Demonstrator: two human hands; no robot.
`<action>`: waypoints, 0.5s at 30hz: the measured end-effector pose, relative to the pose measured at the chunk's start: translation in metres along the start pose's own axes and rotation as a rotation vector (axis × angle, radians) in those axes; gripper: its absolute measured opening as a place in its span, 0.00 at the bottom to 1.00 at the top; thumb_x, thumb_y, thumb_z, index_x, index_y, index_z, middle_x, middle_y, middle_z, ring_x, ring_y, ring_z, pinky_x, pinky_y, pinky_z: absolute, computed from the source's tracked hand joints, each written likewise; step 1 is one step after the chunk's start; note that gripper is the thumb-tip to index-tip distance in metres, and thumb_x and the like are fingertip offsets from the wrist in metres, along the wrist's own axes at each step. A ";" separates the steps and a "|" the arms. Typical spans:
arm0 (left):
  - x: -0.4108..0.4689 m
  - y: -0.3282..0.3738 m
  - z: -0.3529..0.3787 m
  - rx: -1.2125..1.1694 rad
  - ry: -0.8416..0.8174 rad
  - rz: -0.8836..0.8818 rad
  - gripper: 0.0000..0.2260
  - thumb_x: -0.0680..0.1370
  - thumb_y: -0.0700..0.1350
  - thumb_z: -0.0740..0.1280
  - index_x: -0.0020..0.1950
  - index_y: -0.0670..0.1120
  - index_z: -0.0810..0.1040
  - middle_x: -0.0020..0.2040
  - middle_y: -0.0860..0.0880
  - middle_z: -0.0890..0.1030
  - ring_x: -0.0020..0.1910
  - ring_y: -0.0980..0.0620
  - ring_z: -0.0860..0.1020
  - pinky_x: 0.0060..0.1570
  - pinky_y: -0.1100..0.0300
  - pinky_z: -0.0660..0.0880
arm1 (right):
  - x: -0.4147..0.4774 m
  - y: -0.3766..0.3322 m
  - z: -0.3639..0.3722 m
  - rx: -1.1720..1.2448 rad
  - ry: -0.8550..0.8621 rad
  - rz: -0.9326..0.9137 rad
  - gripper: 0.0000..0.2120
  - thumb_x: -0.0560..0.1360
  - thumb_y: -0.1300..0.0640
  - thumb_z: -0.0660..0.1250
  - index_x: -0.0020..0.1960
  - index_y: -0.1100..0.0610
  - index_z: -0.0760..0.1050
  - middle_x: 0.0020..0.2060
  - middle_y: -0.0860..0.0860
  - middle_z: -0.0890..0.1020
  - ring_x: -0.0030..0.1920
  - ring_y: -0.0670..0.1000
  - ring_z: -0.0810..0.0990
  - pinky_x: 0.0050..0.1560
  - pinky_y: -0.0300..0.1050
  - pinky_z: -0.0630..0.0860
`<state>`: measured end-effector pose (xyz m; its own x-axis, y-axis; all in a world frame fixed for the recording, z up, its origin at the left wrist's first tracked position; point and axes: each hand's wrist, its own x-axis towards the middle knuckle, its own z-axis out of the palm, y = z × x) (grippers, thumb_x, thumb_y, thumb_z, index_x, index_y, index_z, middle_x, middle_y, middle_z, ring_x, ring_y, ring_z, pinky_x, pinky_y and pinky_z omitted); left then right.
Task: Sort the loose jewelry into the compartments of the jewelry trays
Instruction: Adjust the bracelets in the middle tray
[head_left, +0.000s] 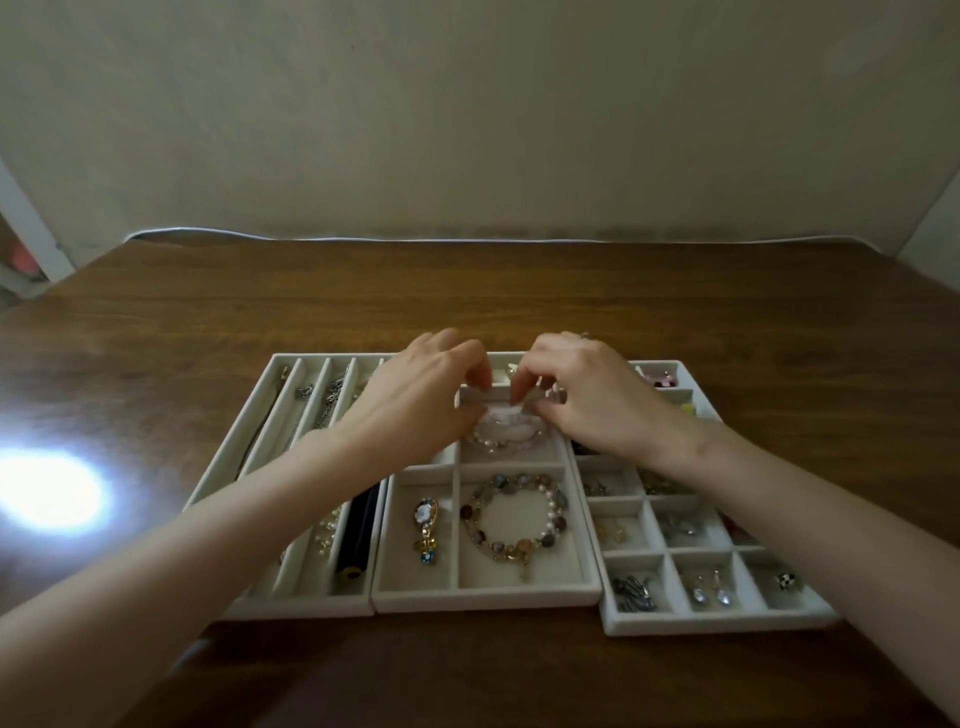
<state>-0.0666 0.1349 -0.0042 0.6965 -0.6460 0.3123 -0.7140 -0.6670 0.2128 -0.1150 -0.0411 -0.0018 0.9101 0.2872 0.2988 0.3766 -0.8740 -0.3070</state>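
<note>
Brown table (467, 291), dark wood grain running across it, with a white glare patch (49, 491) blown out at the left. Three pale grey-white trays (488, 597) side by side, lining a touch creamier. In the middle tray, a bracelet (514, 519) of mixed beads: grey, mauve, amber, white pearls. Beside it a gold brooch (427, 530) with a white-and-blue flower (and a small blue stone low down). Above, a pinkish-white bracelet (506, 431), maybe clear beads, half hidden. Left tray: a black tube (358, 535), yellow at its end, and silver chains (332, 395). Right tray: silver earrings (709, 590), a black-and-white bead (788, 580), pink (662, 376) and yellow-green (688, 409) bits at the back. Wall (467, 104) a dull beige.
</note>
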 end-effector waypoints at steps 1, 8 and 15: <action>-0.001 -0.004 -0.001 -0.010 0.044 0.092 0.05 0.74 0.42 0.67 0.49 0.49 0.77 0.46 0.55 0.74 0.45 0.56 0.68 0.41 0.62 0.63 | -0.001 0.003 -0.002 -0.012 0.020 -0.016 0.07 0.72 0.63 0.70 0.45 0.53 0.80 0.43 0.48 0.78 0.45 0.47 0.73 0.48 0.41 0.71; -0.008 -0.019 0.002 0.035 -0.102 0.316 0.13 0.71 0.44 0.58 0.47 0.55 0.80 0.46 0.58 0.79 0.45 0.57 0.68 0.45 0.59 0.63 | -0.005 0.002 -0.003 0.027 -0.143 -0.064 0.05 0.74 0.54 0.69 0.48 0.48 0.82 0.40 0.40 0.77 0.41 0.36 0.69 0.48 0.33 0.61; -0.006 -0.020 0.003 0.031 -0.129 0.278 0.18 0.70 0.54 0.51 0.48 0.55 0.79 0.45 0.58 0.78 0.46 0.57 0.68 0.49 0.55 0.68 | 0.003 -0.002 0.006 0.020 -0.175 0.000 0.01 0.74 0.54 0.69 0.43 0.49 0.79 0.40 0.41 0.75 0.41 0.39 0.68 0.49 0.40 0.63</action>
<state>-0.0567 0.1507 -0.0134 0.4792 -0.8459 0.2341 -0.8775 -0.4676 0.1065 -0.1123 -0.0368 -0.0057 0.9255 0.3528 0.1379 0.3788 -0.8664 -0.3254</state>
